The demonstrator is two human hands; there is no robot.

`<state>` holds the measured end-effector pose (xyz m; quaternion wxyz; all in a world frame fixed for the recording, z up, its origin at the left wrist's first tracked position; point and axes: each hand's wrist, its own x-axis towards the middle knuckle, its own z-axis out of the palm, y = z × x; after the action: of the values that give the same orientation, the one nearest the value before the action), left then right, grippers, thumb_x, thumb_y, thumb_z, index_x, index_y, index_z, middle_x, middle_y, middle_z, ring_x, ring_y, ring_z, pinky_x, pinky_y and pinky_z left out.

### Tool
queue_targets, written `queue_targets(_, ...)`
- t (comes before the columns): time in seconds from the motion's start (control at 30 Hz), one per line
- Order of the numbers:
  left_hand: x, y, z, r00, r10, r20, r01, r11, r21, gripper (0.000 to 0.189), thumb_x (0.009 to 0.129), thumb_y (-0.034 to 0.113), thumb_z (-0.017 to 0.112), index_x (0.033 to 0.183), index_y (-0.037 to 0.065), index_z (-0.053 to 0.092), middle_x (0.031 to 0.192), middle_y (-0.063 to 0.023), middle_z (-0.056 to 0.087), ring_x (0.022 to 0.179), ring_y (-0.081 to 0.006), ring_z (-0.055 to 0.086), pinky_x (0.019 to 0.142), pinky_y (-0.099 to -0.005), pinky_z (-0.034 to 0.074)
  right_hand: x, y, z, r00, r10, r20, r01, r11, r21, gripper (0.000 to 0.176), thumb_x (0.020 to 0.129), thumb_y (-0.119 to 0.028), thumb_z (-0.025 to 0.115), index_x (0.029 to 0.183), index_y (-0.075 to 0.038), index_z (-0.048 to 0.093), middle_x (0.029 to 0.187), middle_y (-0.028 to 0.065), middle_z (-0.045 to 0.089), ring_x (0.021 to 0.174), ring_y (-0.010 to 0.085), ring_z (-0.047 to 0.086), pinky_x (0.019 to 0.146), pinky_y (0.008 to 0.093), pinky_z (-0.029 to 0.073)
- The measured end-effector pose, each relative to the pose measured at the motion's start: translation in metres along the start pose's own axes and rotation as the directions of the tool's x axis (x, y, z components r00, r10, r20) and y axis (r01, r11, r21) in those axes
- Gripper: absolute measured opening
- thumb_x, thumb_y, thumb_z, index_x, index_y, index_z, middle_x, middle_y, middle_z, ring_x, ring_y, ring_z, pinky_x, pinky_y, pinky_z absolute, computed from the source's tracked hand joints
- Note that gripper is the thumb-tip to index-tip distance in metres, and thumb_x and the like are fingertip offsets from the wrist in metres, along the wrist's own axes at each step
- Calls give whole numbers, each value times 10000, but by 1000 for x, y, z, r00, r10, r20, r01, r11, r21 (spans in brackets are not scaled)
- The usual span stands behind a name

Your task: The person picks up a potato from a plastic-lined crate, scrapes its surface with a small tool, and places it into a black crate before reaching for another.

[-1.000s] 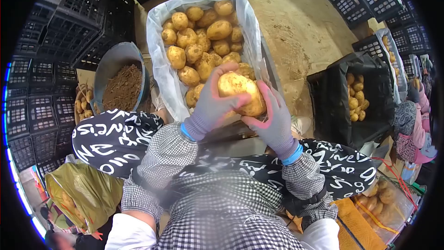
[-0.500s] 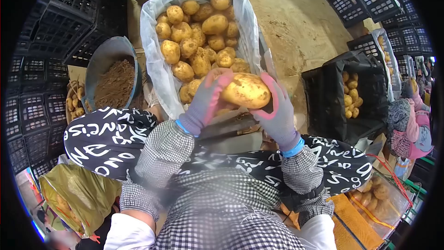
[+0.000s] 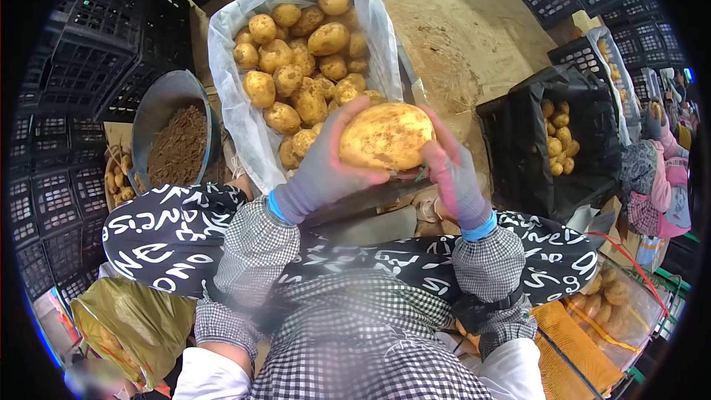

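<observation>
- While I watch from the head camera, the nearest thing at the bottom of the frame is the person's lap, covered by a black lettered cloth, with checked sleeves reaching forward over it.
- At the lower left sits an olive bag. At the lower right, an orange mesh sack holds potatoes.
- At mid-frame the left hand cups a large potato, fingers curled under it and thumb raised along its left side.
- The right hand presses its fingers together against the potato's right side. I cannot tell whether it also pinches anything small.
- The potato is held up between both gloved hands, above the lap and in front of the clear-lined crate, so it lies in no container.
- That crate, at upper centre, is heaped nearly to its rim, so I judge most of its filling is done.
- A basin at the left holds brown debris.
- At the right, a black-lined crate looks only partly filled, so I judge it has room left.
- Stacked black crates fill the upper left, and another person sits at the far right edge.
</observation>
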<state>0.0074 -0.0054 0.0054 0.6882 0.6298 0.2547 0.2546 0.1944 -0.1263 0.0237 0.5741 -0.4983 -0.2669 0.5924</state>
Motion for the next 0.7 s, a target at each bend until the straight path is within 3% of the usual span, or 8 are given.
queue_targets(0.03, 1, -2, -1, 1000, 6, 19, -7, 997, 76, 863, 732, 166, 855, 1449, 21, 397, 1388, -137, 470, 1252, -227, 498, 1081, -343, 400, 0, 2, -4, 1000, 18, -25, -18, 1000, -6, 783, 974, -475, 582, 1521, 7, 297, 1432, 152, 478, 1288, 222, 508, 988, 348, 508)
queue_targets(0.1, 0, -6, -3, 999, 11, 50, -22, 974, 226, 985, 670, 174, 893, 1488, 34, 363, 1412, -140, 439, 1286, -230, 466, 1106, -349, 373, 1, 4, -6, 989, -149, -18, 144, 973, -182, 741, 989, -483, 553, 1492, 25, 356, 1443, 160, 475, 1327, 230, 469, 1061, 355, 426)
queue_targets(0.13, -2, -5, -4, 998, -19, 54, 9, 984, 180, 972, 684, 177, 886, 1491, 37, 363, 1407, -141, 442, 1292, -229, 459, 1112, -351, 366, 2, 5, -5, 973, -230, 1, 222, 938, -266, 725, 996, -487, 539, 1477, 33, 385, 1448, 164, 474, 1347, 234, 450, 1097, 359, 385)
queue_targets(0.23, -5, -2, -5, 995, -61, 82, 57, 997, 54, 936, 728, 187, 862, 1504, 45, 358, 1395, -138, 450, 1307, -227, 444, 1122, -352, 352, 1, -7, 5, 978, -209, -1, 199, 934, -295, 746, 986, -492, 558, 1461, 59, 397, 1484, 171, 439, 1381, 227, 400, 1146, 353, 287)
queue_targets(0.43, -8, 9, -5, 990, -91, 103, 112, 967, -227, 821, 840, 238, 788, 1516, 56, 360, 1403, -123, 451, 1306, -225, 454, 1132, -341, 339, 0, -10, 16, 994, -112, -15, 108, 981, -159, 748, 965, -469, 607, 1459, 56, 404, 1473, 142, 441, 1310, 203, 459, 1116, 335, 338)
queue_targets(0.5, -7, 2, -8, 991, 71, 117, -58, 992, -115, 740, 903, 293, 730, 1507, 52, 375, 1429, -131, 451, 1320, -222, 451, 1140, -338, 327, 2, -6, 17, 981, -189, -42, 172, 951, -258, 717, 968, -453, 608, 1448, 47, 426, 1439, 135, 472, 1279, 189, 486, 1076, 314, 381)
queue_targets(0.6, -6, 7, -10, 973, -217, 81, 229, 958, -172, 648, 983, 397, 603, 1488, 45, 404, 1473, -153, 439, 1350, -210, 430, 1147, -337, 313, 0, -7, 13, 969, -227, -100, 184, 929, -320, 649, 988, -423, 581, 1427, 40, 461, 1369, 125, 535, 1224, 161, 527, 1011, 277, 429)
queue_targets(0.7, -6, 6, -6, 987, -131, 96, 126, 990, 56, 623, 1025, 459, 489, 1478, 37, 415, 1499, -166, 428, 1376, -204, 408, 1149, -335, 305, 3, -1, 7, 967, -188, -170, 140, 954, -263, 572, 1015, -390, 534, 1397, 33, 498, 1291, 108, 595, 1164, 135, 563, 933, 244, 466)
